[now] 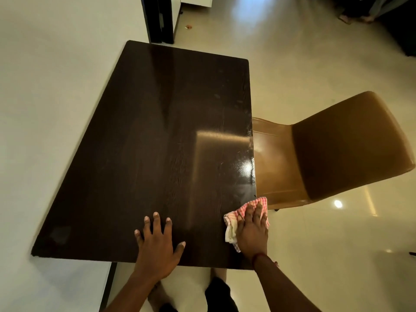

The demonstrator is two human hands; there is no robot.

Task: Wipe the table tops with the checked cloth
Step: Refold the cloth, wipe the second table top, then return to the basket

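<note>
A dark brown wooden table top (157, 143) fills the middle of the view, its left side against a pale wall. A red-and-white checked cloth (231, 224) lies bunched at the table's near right corner, partly hanging past the right edge. My right hand (253, 230) presses flat on top of the cloth, fingers spread over it. My left hand (157, 242) rests palm down on the bare wood near the front edge, fingers apart, holding nothing.
A tan leather chair (326, 152) stands tucked against the table's right edge. A glossy tiled floor (326, 255) spreads to the right and behind. A dark door frame (159, 19) stands beyond the far edge. My feet show below the front edge.
</note>
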